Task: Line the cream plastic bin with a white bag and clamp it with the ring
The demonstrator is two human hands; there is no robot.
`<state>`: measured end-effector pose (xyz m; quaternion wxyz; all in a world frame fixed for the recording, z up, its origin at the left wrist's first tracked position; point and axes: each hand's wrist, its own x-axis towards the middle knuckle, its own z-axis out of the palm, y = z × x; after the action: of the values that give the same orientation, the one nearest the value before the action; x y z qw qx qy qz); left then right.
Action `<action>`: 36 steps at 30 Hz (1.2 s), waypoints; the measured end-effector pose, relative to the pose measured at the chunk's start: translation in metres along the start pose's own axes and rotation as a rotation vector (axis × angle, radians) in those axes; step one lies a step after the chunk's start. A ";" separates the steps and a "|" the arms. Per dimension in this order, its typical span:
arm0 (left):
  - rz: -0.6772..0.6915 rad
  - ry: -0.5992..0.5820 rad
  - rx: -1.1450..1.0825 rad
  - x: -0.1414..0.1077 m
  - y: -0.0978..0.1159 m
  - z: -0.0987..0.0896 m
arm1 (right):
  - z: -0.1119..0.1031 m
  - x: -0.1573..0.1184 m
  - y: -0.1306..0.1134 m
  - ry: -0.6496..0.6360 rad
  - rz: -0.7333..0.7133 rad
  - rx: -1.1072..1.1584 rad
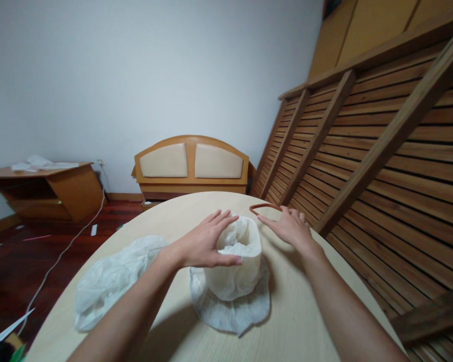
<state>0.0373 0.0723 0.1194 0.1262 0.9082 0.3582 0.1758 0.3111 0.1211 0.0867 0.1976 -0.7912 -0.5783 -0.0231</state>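
A white, thin-cloth, hat-like piece (234, 281) stands on the round table, with a stiff tubular upper part and a flared skirt spread round its base. Crumpled white material shows inside its open top. My left hand (206, 241) spans its left side, thumb across the near rim and fingers toward the far rim. To the right, my right hand (290, 226) pinches a thin brown loop (262, 206) between thumb and fingers, just above the table's far right part. The loop's right end is hidden by the fingers.
A crumpled white cloth bundle (117, 276) lies on the table (287, 322) left of my forearm. Slatted wooden panels (362, 176) lean along the right. Behind are a headboard (191, 161) and a low wooden cabinet (68, 193). A white cable (64, 251) crosses the floor.
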 end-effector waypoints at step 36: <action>0.026 0.087 0.036 0.002 -0.003 0.008 | -0.057 -0.043 -0.037 -0.206 -0.764 0.504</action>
<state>0.0402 0.0752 0.1111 0.0917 0.9065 0.3544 0.2101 0.2739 0.0718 0.1377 0.3026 -0.4471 -0.8323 0.1258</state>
